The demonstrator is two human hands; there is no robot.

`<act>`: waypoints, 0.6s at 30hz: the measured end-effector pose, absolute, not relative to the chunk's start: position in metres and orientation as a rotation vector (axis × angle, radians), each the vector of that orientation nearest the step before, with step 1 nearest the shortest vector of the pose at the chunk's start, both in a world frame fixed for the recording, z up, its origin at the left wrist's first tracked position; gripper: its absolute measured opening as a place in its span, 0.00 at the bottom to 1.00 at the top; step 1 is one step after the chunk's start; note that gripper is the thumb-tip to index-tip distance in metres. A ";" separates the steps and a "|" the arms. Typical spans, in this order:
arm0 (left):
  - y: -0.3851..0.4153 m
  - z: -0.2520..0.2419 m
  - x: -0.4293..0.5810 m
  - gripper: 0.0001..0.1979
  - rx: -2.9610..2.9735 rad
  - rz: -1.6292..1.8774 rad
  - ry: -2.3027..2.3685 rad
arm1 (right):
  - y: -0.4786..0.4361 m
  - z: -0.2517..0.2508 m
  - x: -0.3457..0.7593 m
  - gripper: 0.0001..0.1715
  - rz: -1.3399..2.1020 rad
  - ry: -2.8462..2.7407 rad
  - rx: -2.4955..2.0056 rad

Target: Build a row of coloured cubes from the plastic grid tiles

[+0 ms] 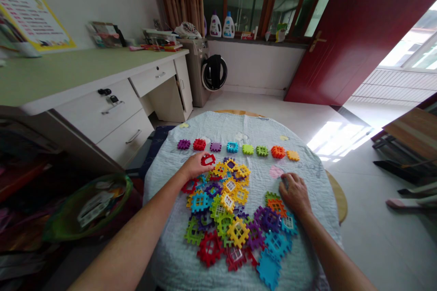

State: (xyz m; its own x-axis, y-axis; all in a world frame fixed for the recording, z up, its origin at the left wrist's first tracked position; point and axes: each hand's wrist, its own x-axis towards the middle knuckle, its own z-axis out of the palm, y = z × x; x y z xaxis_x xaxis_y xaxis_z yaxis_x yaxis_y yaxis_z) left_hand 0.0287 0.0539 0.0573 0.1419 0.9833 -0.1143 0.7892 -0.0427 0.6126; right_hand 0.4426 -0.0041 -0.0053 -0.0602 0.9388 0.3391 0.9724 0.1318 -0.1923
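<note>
My left hand (195, 165) is closed on a red building block (208, 159) with a window opening, held between the pile and the row behind it. Resting on the cloth at the right, my right hand (294, 189) has its fingers bent and mostly turned away; whether they hold anything is hidden. In front lies a loose heap of interlocking window blocks, among them a yellow block (238, 232), a red block (210, 248) and a blue block (268, 268). Across the back runs a row of block stacks, from a purple stack (184, 144) to a light orange one (292, 155).
A pale blue cloth (307, 254) covers the round table. To the left stand a desk (78, 68) with drawers and a green basket (54, 225). A washing machine (197, 72) with its door open and a red door (327, 32) are farther back.
</note>
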 end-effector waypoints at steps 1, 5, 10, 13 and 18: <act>0.053 0.057 0.025 0.35 1.874 0.481 1.705 | -0.004 -0.005 0.443 0.13 -0.120 -2.040 -1.841; 0.041 0.054 0.008 0.38 1.987 0.540 1.788 | -0.005 -0.004 0.442 0.13 -0.120 -2.030 -1.840; -0.002 0.056 -0.018 0.28 2.092 0.558 1.746 | -0.005 -0.005 0.442 0.13 -0.124 -2.024 -1.839; -0.031 0.056 -0.026 0.30 2.187 0.412 1.590 | -0.005 -0.006 0.443 0.13 -0.127 -2.025 -1.831; -0.050 0.053 -0.022 0.27 2.125 0.458 1.607 | -0.004 -0.007 0.443 0.13 -0.131 -2.013 -1.832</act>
